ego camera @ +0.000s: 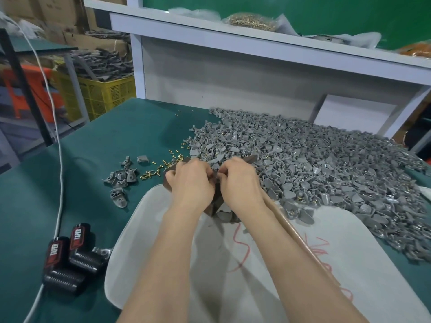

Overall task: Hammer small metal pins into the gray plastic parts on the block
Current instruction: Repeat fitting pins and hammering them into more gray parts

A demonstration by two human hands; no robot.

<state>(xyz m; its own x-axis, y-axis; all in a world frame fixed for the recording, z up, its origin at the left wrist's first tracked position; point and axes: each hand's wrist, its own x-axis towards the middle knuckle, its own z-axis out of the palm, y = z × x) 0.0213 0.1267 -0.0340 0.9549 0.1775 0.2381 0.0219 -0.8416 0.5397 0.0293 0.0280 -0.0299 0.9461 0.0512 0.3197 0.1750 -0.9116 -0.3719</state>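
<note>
hands at a bench: left hand [190, 183] and right hand [240, 180] meet over a dark block [212, 205]
green table [116, 141] holds a big heap of gray plastic parts [314, 164] at right; white tray [130, 264] at near edge, block between tray and heap. left fingers curl over block top; right fingers curl too, tips touching the left's, and what they pinch is hidden. wooden hammer handle [291, 226] lies under right forearm. loose brass pins [158, 170] lie just left of block. prob. step: seating a pin in a part. to do it well: stand pin square in its hole, keep part flat on block, tap lightly 1st, fingers clear before harder blows.
</note>
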